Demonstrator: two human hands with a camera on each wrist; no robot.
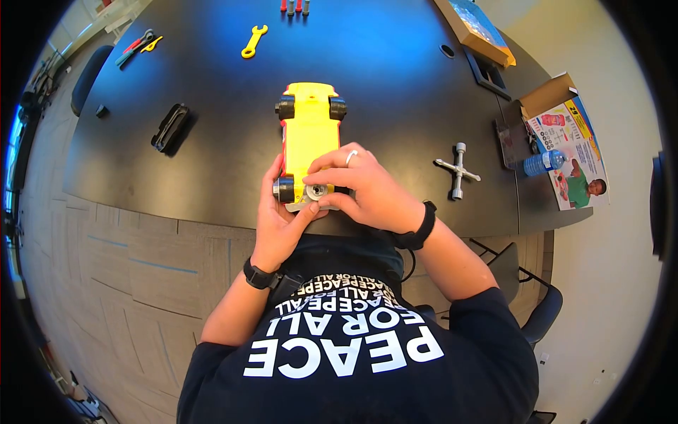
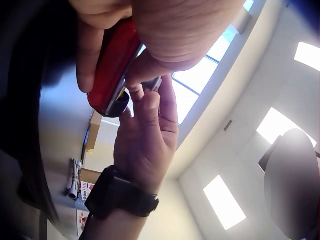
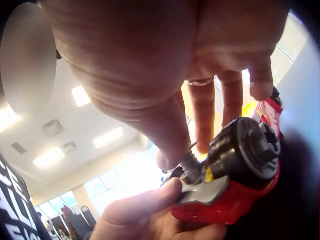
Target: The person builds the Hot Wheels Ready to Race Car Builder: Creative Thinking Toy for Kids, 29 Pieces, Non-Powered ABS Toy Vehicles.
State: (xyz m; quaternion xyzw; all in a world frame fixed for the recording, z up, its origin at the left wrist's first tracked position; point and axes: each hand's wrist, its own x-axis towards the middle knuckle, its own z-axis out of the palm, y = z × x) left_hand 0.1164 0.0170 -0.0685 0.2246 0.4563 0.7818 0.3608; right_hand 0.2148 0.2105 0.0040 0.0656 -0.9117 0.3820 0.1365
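Observation:
A toy car (image 1: 311, 138) lies underside up at the table's near edge, its yellow base facing me and its body red. Black wheels (image 3: 245, 152) sit at its corners. My left hand (image 1: 277, 227) grips the near end from the left, thumb up by the grey bumper (image 3: 205, 192). From the right, my right hand (image 1: 378, 189) reaches over the base and pinches a round grey part (image 1: 316, 191) between thumb and fingers, close to that end. In the right wrist view this part has a ridged side. The right hand partly covers the near right wheel.
On the dark table (image 1: 388, 85) lie a yellow wrench (image 1: 253, 42), a black tray-like piece (image 1: 170, 128) and a silver cross wrench (image 1: 458, 172). Several red and grey pegs (image 1: 295, 7) stand at the back. A water bottle (image 1: 544, 162) and a printed box (image 1: 575, 152) are at right.

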